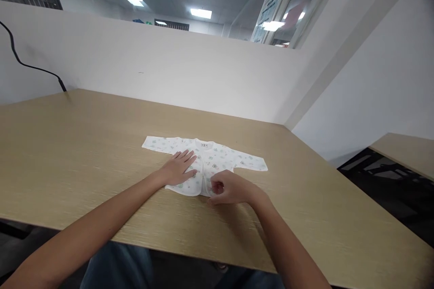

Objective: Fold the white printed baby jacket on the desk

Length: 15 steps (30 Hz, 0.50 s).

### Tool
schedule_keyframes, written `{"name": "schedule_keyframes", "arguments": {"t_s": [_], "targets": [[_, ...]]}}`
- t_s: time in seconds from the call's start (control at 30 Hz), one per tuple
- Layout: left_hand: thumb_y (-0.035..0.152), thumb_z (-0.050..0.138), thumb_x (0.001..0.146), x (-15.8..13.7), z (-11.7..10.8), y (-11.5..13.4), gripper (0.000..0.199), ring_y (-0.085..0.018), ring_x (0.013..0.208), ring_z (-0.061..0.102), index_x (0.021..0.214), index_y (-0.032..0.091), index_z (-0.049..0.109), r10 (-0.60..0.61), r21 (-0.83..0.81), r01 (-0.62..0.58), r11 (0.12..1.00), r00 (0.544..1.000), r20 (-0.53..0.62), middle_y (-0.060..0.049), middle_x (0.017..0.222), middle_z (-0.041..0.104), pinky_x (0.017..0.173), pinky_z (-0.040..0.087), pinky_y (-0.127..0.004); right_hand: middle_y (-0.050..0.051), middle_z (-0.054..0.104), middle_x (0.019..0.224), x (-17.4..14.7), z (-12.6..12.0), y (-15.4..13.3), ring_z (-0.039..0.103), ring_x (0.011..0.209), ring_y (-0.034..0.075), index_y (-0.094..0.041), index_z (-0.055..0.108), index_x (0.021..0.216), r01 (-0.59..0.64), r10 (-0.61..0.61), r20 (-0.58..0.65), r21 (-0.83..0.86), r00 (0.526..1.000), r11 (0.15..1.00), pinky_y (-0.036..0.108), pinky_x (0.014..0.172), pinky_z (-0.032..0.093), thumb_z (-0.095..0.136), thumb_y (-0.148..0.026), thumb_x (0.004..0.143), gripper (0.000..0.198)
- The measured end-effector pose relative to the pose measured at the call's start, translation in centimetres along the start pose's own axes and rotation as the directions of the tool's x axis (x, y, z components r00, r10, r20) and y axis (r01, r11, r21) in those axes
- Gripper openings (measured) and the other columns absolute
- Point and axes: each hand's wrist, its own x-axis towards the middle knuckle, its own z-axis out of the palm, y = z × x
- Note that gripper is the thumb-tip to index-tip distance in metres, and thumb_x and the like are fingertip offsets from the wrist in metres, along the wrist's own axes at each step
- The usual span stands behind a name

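Note:
A white baby shirt (217, 159) with a small green and grey print lies spread on the table, its sleeves out to both sides. Its neckline points away from me and its front opening runs down the middle. My left hand (179, 168) rests flat on the left front panel, fingers spread. At the lower right hem, my right hand (230, 187) is curled, with thumb and fingers closing on the cloth's edge. The right hand hides part of that corner and the exact grip.
The wooden table (101, 144) reaches back to a low white partition (190, 72). A black cable (37, 68) hangs at the far left. To the right, beyond the table's edge, stands another wooden surface (407, 149) with a dark frame under it.

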Motion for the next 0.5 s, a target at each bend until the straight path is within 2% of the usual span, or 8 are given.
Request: {"name": "schedule_keyframes", "arguments": {"t_s": [0.1,0.2,0.4,0.5], "targets": [[0.068,0.021,0.1,0.0,0.01,-0.05,0.072,-0.028,0.157,0.014,0.159,0.027,0.028,-0.001,0.006,0.002,1.0,1.0,-0.003,-0.006,0.169,0.019,0.126,0.014,-0.048,-0.005,0.053,0.065,0.18,0.79,-0.51,0.04,0.06,0.01,-0.019,0.049,0.066,0.064,-0.063,0.024,-0.042,0.998,0.997,0.026,0.055,0.028,0.069,-0.032,0.075,0.025],[0.069,0.021,0.1,-0.03,-0.05,-0.05,0.072,-0.028,0.157,0.013,0.159,0.028,0.029,-0.006,0.008,0.006,1.0,1.0,0.003,-0.006,0.169,0.02,0.126,0.014,-0.048,-0.005,0.046,0.062,0.18,0.96,-0.64,0.035,0.059,0.009,-0.019,0.043,0.064,0.108,-0.108,-0.006,-0.077,0.994,0.991,0.026,0.055,0.026,0.059,-0.019,0.074,0.018],[0.069,0.022,0.1,-0.08,-0.3,0.1,0.073,-0.028,0.157,0.012,0.159,0.026,0.029,-0.02,0.003,0.019,1.0,1.0,0.022,-0.006,0.169,0.019,0.126,0.013,-0.048,-0.005,0.046,0.064,0.18,0.59,-0.82,0.036,0.06,0.009,-0.019,0.043,0.066,0.197,-0.197,-0.061,-0.014,0.978,0.98,0.025,0.056,0.028,0.054,-0.017,0.076,0.015],[0.069,0.022,0.1,-0.11,-0.39,0.14,0.074,-0.028,0.157,0.012,0.159,0.025,0.029,-0.017,0.003,0.017,1.0,1.0,0.024,-0.006,0.169,0.019,0.127,0.013,-0.048,-0.005,0.05,0.066,0.23,0.51,-1.05,0.039,0.062,0.009,-0.019,0.051,0.069,0.222,-0.22,-0.04,0.032,0.975,0.975,0.024,0.057,0.031,0.054,-0.017,0.079,0.01]]}}
